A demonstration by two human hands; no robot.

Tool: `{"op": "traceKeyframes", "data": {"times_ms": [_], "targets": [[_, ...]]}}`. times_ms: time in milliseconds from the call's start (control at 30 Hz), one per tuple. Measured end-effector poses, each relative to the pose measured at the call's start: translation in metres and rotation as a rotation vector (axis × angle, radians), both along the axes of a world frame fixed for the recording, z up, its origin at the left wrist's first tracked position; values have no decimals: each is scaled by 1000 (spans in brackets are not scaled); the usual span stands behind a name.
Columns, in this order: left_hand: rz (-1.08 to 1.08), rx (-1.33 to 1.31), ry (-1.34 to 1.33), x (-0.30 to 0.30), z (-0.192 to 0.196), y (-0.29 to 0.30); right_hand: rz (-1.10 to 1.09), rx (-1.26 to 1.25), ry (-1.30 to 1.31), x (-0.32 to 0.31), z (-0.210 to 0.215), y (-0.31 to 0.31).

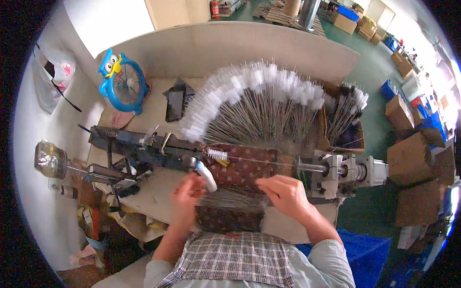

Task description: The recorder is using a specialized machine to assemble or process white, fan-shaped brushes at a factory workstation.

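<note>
Left hand and right hand in front of a horizontal bench machine

Both forearms enter from the lower part of the frame and converge on its centre, the elbows bent and set wide. The left forearm rises steeply; its hand, blurred, lies left of centre with the fingers curled, just beside a white curved handle. Contact with the handle cannot be determined, nor whether the blurred fingers are spread or pinching. The right forearm slants up and to the left from the lower right; its wrist is bent, the back of the hand faces upward, and the thumb and index finger point left, close together. Whether these fingertips pinch a thin wire cannot be told.

A wire brush with white bristles lies near the centre, above and between the hands and apart from both. Its thin stem runs rightward toward a metal shaft, which leads to a motor unit at the right. Beneath the stem is a brown dotted cloth. Loose thin wires lie crosswise between the hands, lower in the frame.

Beyond the machine, a broad fan of finished white-tipped brushes spreads across the upper centre, with dark-bristled brushes in a cardboard box to its right. A smartphone and a blue bird-shaped fan occupy the upper left. A checked apron fills the lower centre.
</note>
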State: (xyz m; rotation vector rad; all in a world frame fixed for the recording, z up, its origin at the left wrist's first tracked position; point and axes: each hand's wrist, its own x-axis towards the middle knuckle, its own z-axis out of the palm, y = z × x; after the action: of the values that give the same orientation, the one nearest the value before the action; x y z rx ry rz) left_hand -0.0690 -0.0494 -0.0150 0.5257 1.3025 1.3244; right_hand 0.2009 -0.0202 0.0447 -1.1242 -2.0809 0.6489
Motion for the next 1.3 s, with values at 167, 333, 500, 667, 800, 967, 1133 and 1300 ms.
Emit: {"op": "traceKeyframes", "data": {"times_ms": [167,333,500,667,800,967,1133,1300], "targets": [[617,18,-104,-113,-46,-37,-123,-102,-212,22,-33,-29],[626,88,243,-284,-93,-94,-217,-346,-536,20,-66,-29],[1153,-77,85,-306,-67,-85,-254,-171,-491,28,-18,-32],[872,117,661,-195,-61,-74,-257,-162,-597,37,-27,-36],[646,55,-103,-131,-100,-50,-155,-210,-660,28,-37,-29],[144,89,-101,12,-11,-1,-151,-255,-581,30,-50,-30],[-63,-130,-25,66,9,26,-192,-280,-529,28,-60,-30],[-157,-69,-1334,19,106,27,-109,-130,-645,32,-33,-39]]}}
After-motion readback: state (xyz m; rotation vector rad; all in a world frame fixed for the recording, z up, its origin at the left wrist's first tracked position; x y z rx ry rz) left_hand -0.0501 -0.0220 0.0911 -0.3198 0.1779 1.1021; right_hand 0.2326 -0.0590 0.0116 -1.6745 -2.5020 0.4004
